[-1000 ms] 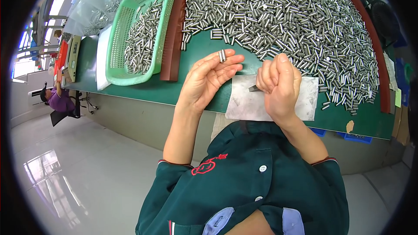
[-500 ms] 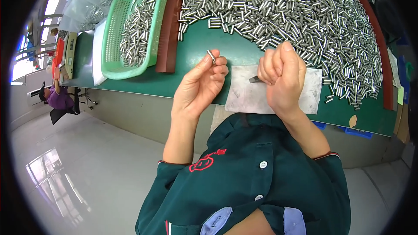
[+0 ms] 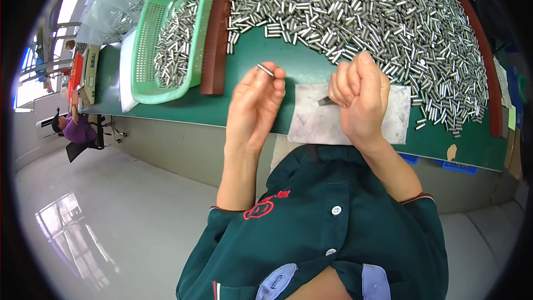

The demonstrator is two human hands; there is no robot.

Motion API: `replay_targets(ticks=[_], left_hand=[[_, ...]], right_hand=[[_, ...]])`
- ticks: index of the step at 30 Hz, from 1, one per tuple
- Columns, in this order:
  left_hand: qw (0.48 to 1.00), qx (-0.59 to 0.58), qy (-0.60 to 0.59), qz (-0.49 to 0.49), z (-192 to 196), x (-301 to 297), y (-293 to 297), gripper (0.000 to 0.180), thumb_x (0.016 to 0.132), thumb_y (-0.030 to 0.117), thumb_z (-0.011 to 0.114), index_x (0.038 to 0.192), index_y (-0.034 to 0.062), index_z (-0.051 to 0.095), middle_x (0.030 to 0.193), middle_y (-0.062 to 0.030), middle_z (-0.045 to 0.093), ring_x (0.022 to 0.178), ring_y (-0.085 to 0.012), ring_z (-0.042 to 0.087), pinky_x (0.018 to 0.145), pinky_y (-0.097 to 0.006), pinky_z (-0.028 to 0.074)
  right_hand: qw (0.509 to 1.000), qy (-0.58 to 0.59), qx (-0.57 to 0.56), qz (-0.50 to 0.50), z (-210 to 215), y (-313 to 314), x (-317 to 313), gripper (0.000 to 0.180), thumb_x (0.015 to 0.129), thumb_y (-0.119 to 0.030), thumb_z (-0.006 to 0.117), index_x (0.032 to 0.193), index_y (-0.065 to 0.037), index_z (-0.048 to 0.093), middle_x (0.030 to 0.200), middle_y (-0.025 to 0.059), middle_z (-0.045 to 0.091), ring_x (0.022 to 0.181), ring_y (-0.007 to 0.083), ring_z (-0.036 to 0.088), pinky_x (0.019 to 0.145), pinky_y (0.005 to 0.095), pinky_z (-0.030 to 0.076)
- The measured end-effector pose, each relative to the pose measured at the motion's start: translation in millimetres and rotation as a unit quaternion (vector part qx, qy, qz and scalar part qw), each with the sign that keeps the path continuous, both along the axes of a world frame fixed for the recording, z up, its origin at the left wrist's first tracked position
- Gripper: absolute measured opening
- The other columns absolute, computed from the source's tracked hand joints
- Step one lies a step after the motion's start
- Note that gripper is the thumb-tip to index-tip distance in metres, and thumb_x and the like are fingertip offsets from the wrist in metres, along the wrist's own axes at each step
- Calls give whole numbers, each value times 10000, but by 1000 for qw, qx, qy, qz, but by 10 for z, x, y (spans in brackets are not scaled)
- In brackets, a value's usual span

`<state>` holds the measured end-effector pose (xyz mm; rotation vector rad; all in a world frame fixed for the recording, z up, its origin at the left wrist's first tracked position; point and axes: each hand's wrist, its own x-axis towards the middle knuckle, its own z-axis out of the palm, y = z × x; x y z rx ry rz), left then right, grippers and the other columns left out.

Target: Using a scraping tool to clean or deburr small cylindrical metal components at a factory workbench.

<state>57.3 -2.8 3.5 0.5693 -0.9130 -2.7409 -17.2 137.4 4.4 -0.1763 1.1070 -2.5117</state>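
Left hand point(image 3: 255, 105) with pin point(image 3: 265, 70) drawn nearer right hand point(image 3: 361, 97).

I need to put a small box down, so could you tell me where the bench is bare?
Bare green top lies between the brown strip and the grey sheet, toward the near edge. Beyond, the pile of metal pins is crowded.

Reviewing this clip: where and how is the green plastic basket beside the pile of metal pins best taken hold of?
Probably by the near rim of the green basket, coming in from the table's front edge. The rim flares outward as a lip, and that side faces the person. Its far-right side lies against the brown strip, and loose pins fill the inside. The left hand, holding one pin, is nearest.
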Motion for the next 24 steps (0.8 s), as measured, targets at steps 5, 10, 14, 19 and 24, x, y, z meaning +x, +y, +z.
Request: replay_targets(ticks=[5, 10, 14, 19, 24], left_hand=[[589, -807, 19, -47, 105, 97, 179, 163, 662, -46, 587, 814, 11, 572, 733, -91, 545, 618, -229, 541, 541, -299, 428], [553, -829, 12, -88, 27, 78, 266, 142, 637, -28, 609, 766, 14, 568, 696, -76, 495, 628, -249, 506, 539, -333, 408], [574, -814, -8, -85, -9, 76, 292, 136, 638, -17, 614, 765, 17, 577, 690, -76, 491, 632, -245, 504, 545, -334, 407], [580, -809, -24, -93, 16, 54, 314, 123, 637, -14, 617, 752, 17, 584, 684, -79, 498, 629, -244, 510, 552, -332, 411], [570, -816, -37, -93, 38, 40, 326, 123, 629, -20, 619, 742, 13, 582, 671, -90, 512, 627, -259, 519, 555, -336, 417]], right_hand=[[1000, 1, -23, 8, -9, -15, -12, 388, 900, -204, 340, 539, -74, 286, 465, 5, 316, 413, 58, 244, 388, 215, 208], [996, 12, -86, -34, -37, 23, -30, 405, 895, -206, 326, 510, -88, 285, 436, -2, 289, 391, 60, 210, 365, 220, 183], [997, -12, -78, -21, -27, 17, -24, 400, 888, -216, 341, 512, -91, 285, 436, -1, 287, 391, 61, 208, 366, 215, 181], [997, -22, -68, -12, -37, 22, -19, 393, 884, -223, 350, 519, -91, 287, 445, -5, 292, 393, 58, 219, 367, 211, 186], [998, -20, -64, -11, -31, 6, -11, 385, 885, -220, 344, 526, -91, 286, 448, -8, 298, 395, 55, 224, 369, 209, 193]])
